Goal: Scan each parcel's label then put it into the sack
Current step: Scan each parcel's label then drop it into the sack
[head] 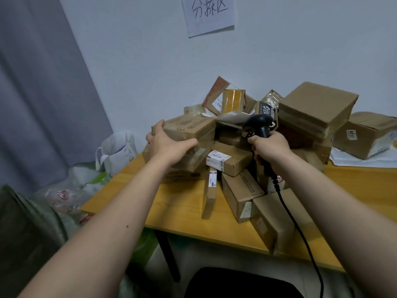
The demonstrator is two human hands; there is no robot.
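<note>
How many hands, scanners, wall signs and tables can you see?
Hands: 2, the left hand gripping a parcel, the right hand holding the scanner
Scanner: 1
Wall sign: 1
Table: 1
Total: 5
The parcels are heaped too thickly to count.

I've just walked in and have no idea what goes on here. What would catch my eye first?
A jumbled heap of cardboard parcels covers the far side of the wooden table, against the wall. The left hand grips a box at the heap's left edge, while the right hand holds a black scanner over the middle. A handwritten paper sign hangs on the wall above.
</note>
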